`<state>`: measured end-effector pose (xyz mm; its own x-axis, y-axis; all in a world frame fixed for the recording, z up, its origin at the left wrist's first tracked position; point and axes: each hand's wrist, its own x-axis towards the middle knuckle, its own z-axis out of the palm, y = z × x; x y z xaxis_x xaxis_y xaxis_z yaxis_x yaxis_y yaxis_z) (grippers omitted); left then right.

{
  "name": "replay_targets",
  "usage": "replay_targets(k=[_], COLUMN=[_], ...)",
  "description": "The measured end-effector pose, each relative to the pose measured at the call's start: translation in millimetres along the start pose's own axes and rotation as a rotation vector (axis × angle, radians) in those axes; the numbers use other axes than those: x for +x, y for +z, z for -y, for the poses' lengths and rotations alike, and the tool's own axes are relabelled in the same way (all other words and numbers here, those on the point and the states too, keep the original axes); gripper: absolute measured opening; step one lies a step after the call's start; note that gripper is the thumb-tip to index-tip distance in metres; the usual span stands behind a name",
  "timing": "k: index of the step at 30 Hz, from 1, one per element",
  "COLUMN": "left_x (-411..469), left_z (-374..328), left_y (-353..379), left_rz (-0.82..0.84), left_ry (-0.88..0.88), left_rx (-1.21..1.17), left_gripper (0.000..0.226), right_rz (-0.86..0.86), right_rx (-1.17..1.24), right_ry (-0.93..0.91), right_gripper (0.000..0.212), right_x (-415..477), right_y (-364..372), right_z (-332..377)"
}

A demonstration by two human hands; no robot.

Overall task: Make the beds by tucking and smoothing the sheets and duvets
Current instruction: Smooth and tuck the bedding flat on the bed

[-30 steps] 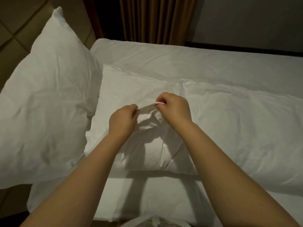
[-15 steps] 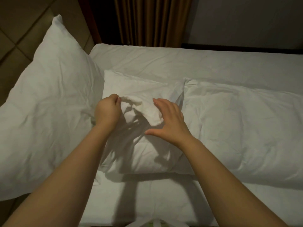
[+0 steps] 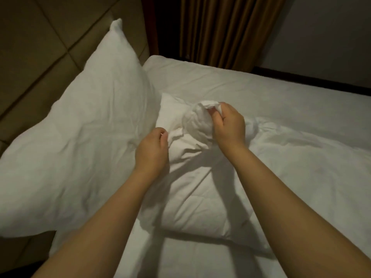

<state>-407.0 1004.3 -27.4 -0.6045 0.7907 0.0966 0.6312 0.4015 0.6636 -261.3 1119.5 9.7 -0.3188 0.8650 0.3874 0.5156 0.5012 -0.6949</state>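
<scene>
Looking from the near edge of the bed [image 3: 200, 257], I see the pillow [image 3: 192, 193] lying under both hands, long axis running away from me. My left hand [image 3: 152, 149], nearer, pinches a fold [image 3: 175, 136] of its case; my right hand [image 3: 228, 127], farther and higher, grips the bunched case end [image 3: 197, 121] toward the far edge.

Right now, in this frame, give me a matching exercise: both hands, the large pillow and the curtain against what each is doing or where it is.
1 left hand
2 right hand
3 large pillow
4 curtain

A hangs beyond the bed
B grips a raised bunch of white fabric
C leans on the padded headboard
D pinches a low fold of that fabric

Pairs: 1-D, 2-B, 3-C, 4-A
</scene>
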Motion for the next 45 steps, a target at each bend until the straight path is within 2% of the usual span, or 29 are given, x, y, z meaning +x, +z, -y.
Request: replay_targets(k=[4, 11, 15, 18, 21, 26, 29, 31, 35, 38, 39, 42, 43, 45], left_x=[5.3, 29.4, 61.6, 78.7, 87.1, 95.2, 97.1, 92.3, 76.4, 73.6, 76.9, 105.9, 119.9, 145.6], left_z=[29.1, 56.5, 65.3, 65.5, 67.8, 73.0, 70.2, 69.3, 71.6, 79.5, 81.2, 79.1, 79.5, 85.4], left_y=[7.5, 51.6, 76.2, 96.6, 112.0, 123.3, 128.6, 131.6, 130.0, 122.3, 118.0, 104.7, 103.7, 106.8], left_rz=[0.029, 0.167, 0.178, 0.308, 0.384, 0.399, 0.406, 0.4, 0.327, 0.199, 0.157, 0.087, 0.109, 0.24], left_ry=[-0.115, -0.266, -0.317, -0.398, -0.433, -0.458, -0.416, -0.379, -0.27, -0.138, -0.115, -0.192, -0.231, -0.304], left_rx=[-0.083, -0.118, -0.098, -0.062, -0.052, -0.05, -0.055, -0.039, -0.187, -0.382, -0.407, -0.356, -0.325, -0.279], left_gripper=[0.036, 0.085, 0.079, 0.077, 0.078, 0.085, 0.089, 0.09, 0.09, 0.064, 0.054, 0.037, 0.034, 0.034], right_rz=[0.073, 0.327, 0.566, 0.718, 0.84, 0.713, 0.585, 0.509, 0.297, 0.229, 0.206, 0.098, 0.09, 0.191], right_rx=[-0.185, -0.494, -0.502, -0.535, -0.568, -0.472, -0.412, -0.326, -0.14, -0.055, -0.032, -0.098, -0.16, -0.357], right_ry=[0.0, 0.019, 0.154, 0.25, 0.335, 0.501, 0.52, 0.507, 0.363, 0.2, 0.146, -0.016, -0.02, 0.038], right_gripper=[0.03, 0.038, 0.055, 0.07, 0.072, 0.062, 0.061, 0.052, 0.035, 0.014, 0.014, 0.035, 0.039, 0.042], right_x=[44.0, 112.1, 127.5, 127.2, 118.5, 87.3, 64.7, 52.1, 32.6, 28.6, 33.6, 71.2, 87.5, 112.9], right_y=[51.2, 148.2, 186.9, 203.6, 210.9, 194.2, 181.4, 172.5, 150.3, 142.0, 143.5, 167.2, 179.3, 202.5], right_z=[-2.6, -20.2, -45.6, -69.2, -90.8, -120.5, -133.4, -132.9, -117.2, -103.5, -99.5, -91.8, -90.9, -93.9])
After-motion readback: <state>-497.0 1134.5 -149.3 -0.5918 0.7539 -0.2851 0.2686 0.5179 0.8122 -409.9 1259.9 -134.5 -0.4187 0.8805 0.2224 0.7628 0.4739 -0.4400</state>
